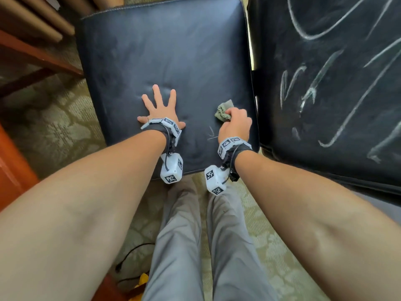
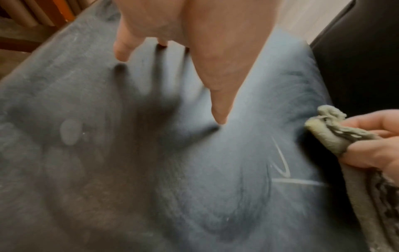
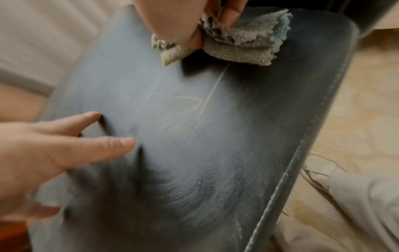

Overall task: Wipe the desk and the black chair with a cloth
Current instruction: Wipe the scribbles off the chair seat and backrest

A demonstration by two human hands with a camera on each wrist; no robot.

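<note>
I have my right hand (image 1: 235, 122) closed round the bunched cloth (image 1: 223, 110), low and right of centre in the head view, pressed onto the black chair seat (image 1: 165, 51), while my left hand (image 1: 161, 107) lies flat with its fingers spread on the cushion, holding nothing, just left of it. To do this stroke well I judge I should keep the left palm bearing down so the seat does not shift, flatten the wad for more contact, and pull it down toward the bottom of the frame across the chalk mark (image 1: 211, 135) that sits just below my right hand, overlapping passes until the pale haze is gone. The cloth's loose end points toward the top of the frame, its long axis running roughly bottom to top, tilted slightly right. The second dark cushion (image 1: 336, 94) at the right edge carries heavy chalk scrawls, still unwiped.
</note>
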